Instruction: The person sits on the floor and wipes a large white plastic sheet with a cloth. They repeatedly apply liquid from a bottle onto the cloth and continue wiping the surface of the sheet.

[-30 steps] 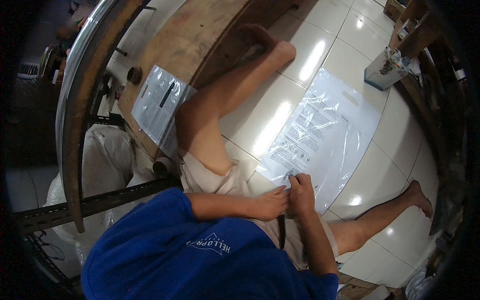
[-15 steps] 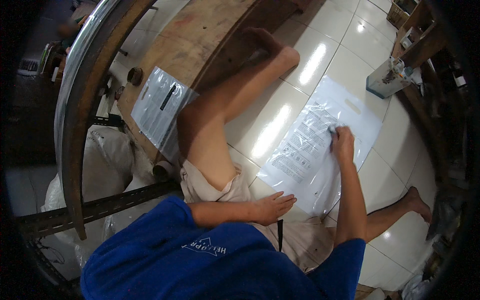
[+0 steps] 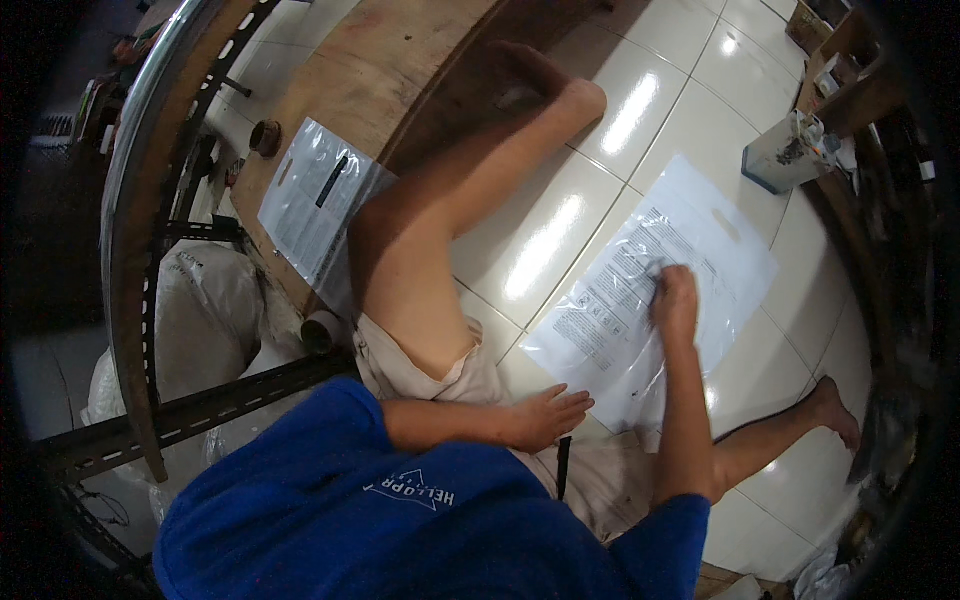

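A white plastic bag [image 3: 690, 215] with a cut-out handle and printed dark text lies flat on the tiled floor in front of me. My right hand [image 3: 677, 292] is closed over the middle of the bag. A small pale wad [image 3: 656, 268], perhaps cloth, peeks out at its fingertips and meets the printed side; most of it is hidden by the fingers. My left hand [image 3: 553, 416] lies open with fingers stretched, beside the near corner of the bag and over my lap. It holds nothing.
A second printed plastic bag [image 3: 318, 205] lies on a wooden board [image 3: 340, 85] at the left, near a small brown round container [image 3: 265, 138]. A square clear container [image 3: 785, 155] stands on the floor at the right. A dark slotted metal bar [image 3: 200, 405] and bulging white sacks [image 3: 200, 310] are at lower left.
My right hand has shifted slightly left and toward me across the bag with the pale wad. My left hand stays in place; the whole view has tilted slightly.
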Demonstrator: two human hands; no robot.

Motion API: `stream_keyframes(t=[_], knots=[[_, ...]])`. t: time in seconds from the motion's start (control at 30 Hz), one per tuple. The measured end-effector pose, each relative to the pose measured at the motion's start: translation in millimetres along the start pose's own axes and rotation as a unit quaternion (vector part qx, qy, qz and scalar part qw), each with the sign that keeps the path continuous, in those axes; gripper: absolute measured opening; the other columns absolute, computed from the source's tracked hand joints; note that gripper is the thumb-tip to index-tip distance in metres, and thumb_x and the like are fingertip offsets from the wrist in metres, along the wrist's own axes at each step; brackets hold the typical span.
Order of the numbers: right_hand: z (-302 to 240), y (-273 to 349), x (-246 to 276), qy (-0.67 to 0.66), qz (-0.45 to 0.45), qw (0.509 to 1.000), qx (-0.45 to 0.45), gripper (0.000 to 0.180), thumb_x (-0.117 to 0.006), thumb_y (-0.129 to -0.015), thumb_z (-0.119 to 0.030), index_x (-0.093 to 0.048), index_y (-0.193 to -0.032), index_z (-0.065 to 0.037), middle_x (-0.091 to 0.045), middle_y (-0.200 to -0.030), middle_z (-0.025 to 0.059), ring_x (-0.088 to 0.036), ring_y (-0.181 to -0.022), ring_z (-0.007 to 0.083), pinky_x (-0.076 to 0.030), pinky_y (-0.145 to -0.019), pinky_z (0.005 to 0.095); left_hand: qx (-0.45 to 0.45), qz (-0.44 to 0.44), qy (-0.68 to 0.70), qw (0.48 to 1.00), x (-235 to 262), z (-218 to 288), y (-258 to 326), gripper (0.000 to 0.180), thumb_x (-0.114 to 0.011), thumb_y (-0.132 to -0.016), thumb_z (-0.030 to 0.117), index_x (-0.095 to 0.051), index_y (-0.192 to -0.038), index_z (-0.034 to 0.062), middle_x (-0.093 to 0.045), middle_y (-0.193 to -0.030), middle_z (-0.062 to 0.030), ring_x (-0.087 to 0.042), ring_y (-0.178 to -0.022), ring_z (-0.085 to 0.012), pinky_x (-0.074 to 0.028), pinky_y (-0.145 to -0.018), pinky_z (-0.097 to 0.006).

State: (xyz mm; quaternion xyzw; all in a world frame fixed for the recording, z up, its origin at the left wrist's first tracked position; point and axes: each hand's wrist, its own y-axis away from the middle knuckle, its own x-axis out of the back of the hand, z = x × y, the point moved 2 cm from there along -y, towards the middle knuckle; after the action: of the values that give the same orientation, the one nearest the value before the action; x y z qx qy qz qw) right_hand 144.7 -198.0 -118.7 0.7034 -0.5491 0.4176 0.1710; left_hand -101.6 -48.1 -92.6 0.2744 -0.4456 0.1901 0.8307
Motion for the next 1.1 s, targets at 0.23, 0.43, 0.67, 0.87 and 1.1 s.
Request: stream_keyframes(t=[0.23, 0.43, 0.67, 0.87, 1.1], knots=[[-19, 11, 30, -0.033, -0.099, 0.994, -0.02, 0.013, -0.059, -0.076, 0.002, -0.061, -0.089, 0.001, -0.058, -0.088, 0.019, -0.055, -0.086, 0.0381, -0.046, -0.078, 0.0432, 0.027, 0.036, 0.067, 0.997, 16, -8, -1, 0.065, -0.06, -0.086, 0.038, -0.043, -0.139, 0.0041, -0.028, -0.153, -0.0153, -0.02, -0.143, -0.0314, -0.02, -0.114, -0.049], [-87, 121, 11, -0.04, -0.209, 0.977, 0.016, 0.016, -0.059, -0.083, -0.005, -0.061, -0.097, 0.001, -0.058, -0.096, 0.0199, -0.056, -0.091, 0.0358, -0.049, -0.078, 0.0435, 0.055, -0.019, -0.017, 0.998, 18, -8, 10, 0.066, -0.057, -0.086, 0.037, -0.042, -0.139, -0.0005, -0.027, -0.153, -0.0172, -0.018, -0.143, -0.0334, -0.021, -0.113, -0.051], [22, -9, 28, 0.059, -0.007, 0.997, -0.044, 0.016, -0.061, -0.077, 0.001, -0.064, -0.093, 0.001, -0.058, -0.092, 0.0189, -0.057, -0.088, 0.0371, -0.046, -0.08, 0.0439, 0.023, -0.049, -0.007, 0.999, 22, -12, 7, 0.07, -0.058, -0.085, 0.036, -0.039, -0.14, -0.0039, -0.024, -0.154, -0.0173, -0.014, -0.144, -0.0348, -0.021, -0.113, -0.051], [-5, 30, 19, -0.029, -0.1, 0.994, -0.042, 0.01, -0.057, -0.079, 0.0, -0.062, -0.087, 0.002, -0.058, -0.09, 0.0184, -0.057, -0.088, 0.0359, -0.046, -0.078, 0.0436, 0.033, -0.039, 0.01, 0.999, 19, -12, 8, 0.07, -0.058, -0.085, 0.034, -0.038, -0.14, -0.0041, -0.024, -0.154, -0.0172, -0.014, -0.144, -0.0351, -0.021, -0.113, -0.052], [-55, 104, -18, -0.141, -0.137, 0.973, -0.118, 0.022, -0.057, -0.076, 0.002, -0.064, -0.097, 0.001, -0.059, -0.098, 0.0186, -0.056, -0.097, 0.037, -0.047, -0.085, 0.0425, 0.043, -0.078, 0.013, 0.996, 22, -10, 7, 0.069, -0.057, -0.084, 0.029, -0.036, -0.142, -0.0033, -0.023, -0.154, -0.0172, -0.013, -0.145, -0.0344, -0.02, -0.114, -0.052]])
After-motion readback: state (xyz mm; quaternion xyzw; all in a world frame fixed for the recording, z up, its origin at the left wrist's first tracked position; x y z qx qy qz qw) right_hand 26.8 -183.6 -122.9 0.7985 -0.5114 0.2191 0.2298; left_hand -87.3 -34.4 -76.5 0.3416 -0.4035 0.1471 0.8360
